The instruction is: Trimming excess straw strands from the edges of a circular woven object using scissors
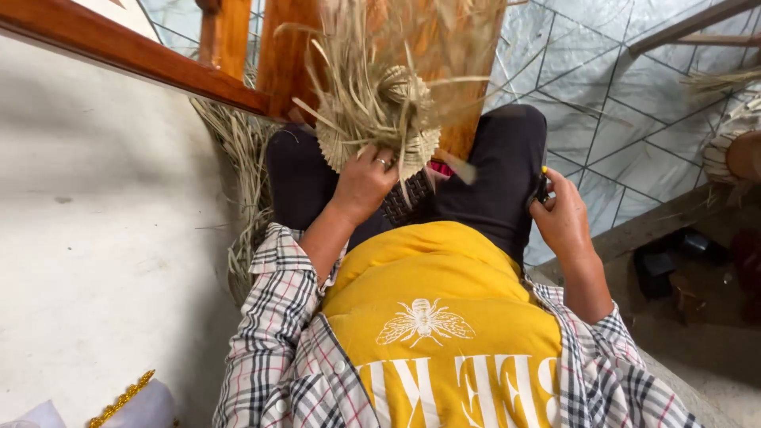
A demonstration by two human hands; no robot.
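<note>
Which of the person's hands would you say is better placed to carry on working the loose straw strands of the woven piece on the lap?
Probably the left. The left hand already grips the woven straw piece on the lap, right under its loose strands. The right hand rests apart at the thigh, closed on a small dark object.

You are sitting in what looks like a home craft corner where straw is woven by hand. A half-woven straw piece [380, 119] rests on your lap, loose dried straw [242, 158] is heaped against the plain wall [95, 206], and more woven work [725, 147] lies on the tiled floor [618, 119]. A varnished wooden frame [238, 47] stands right in front of you.
</note>
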